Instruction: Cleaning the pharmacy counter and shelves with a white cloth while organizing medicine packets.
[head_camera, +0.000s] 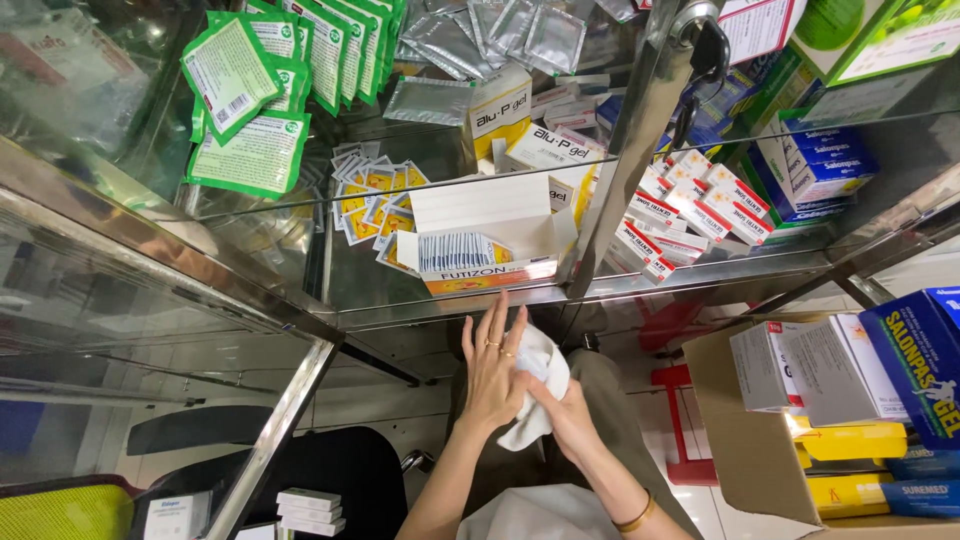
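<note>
Below the glass shelf (450, 300), both hands (525, 385) half hide a white cloth (540, 385).

Head-worn camera looks steeply down, close over glass shelf (450, 300) at twelve o'clock, cardboard box (740, 450) at four o'clock.

On the glass shelf, green and white sachets (262, 75) lie fanned at the upper left, with silver foil packets (490, 35) beside them at the top. Small yellow and white sachets (375, 200) lie below. An open white and orange box (485, 240) stands at the shelf front. Red and white small boxes (685, 210) are stacked right of it, blue boxes (820, 160) further right. A brown carton (745, 450) at lower right holds grey, yellow and blue boxes.
</note>
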